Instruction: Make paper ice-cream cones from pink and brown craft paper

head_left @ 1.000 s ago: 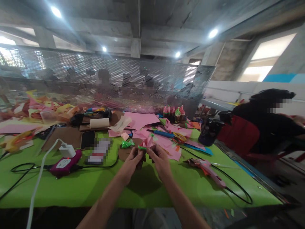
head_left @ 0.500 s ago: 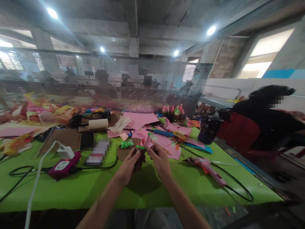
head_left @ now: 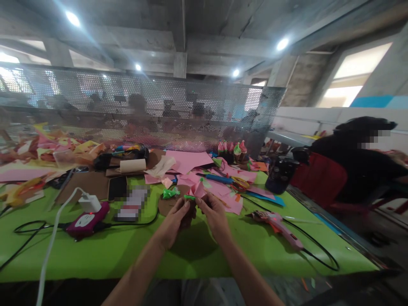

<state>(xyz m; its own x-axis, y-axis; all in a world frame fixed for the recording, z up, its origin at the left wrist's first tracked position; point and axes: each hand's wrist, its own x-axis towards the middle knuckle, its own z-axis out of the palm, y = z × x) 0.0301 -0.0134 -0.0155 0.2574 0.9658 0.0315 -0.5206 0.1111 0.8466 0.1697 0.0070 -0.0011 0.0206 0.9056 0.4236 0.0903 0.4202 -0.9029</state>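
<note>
between left grip (head_left: 175, 216), right grip (head_left: 215, 212), pink paper (head_left: 196, 190)

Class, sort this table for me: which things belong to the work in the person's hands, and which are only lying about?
In hand:
left hand and right hand, both pinching the pink and green paper piece.

Lying about:
pink glue gun, green paper scrap, phone, magenta power bank, paper roll, blue-handled tool.
</note>
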